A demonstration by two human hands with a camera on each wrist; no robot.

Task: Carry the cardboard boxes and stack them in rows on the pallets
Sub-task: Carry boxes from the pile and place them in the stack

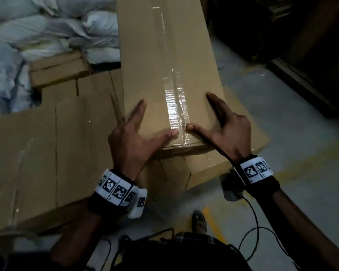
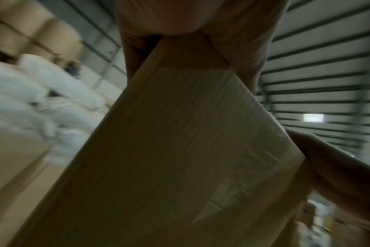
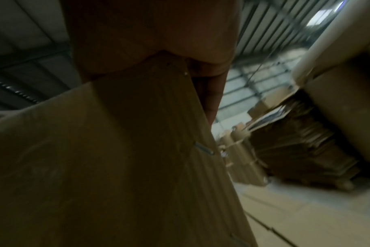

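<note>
A long brown cardboard box [image 1: 170, 55] with clear tape along its top seam runs away from me and lies on other boxes. My left hand [image 1: 137, 132] straddles its near left corner, thumb and index finger straight and flat on the top. My right hand [image 1: 223, 124] mirrors this on the near right corner. The remaining fingers go down the sides, mostly hidden. The left wrist view shows the box [image 2: 169, 142] corner meeting my left palm [image 2: 201, 20]. In the right wrist view a straight finger [image 3: 211, 100] runs along the box [image 3: 106, 158] side.
Wide cardboard boxes [image 1: 57, 143] lie low at the left, one more [image 1: 213, 165] under the long box. White sacks [image 1: 47, 36] pile at the back left. A dark stack [image 1: 301, 45] stands at the right. Grey floor with a yellow line [image 1: 301, 169]; my foot [image 1: 199, 220] and cables below.
</note>
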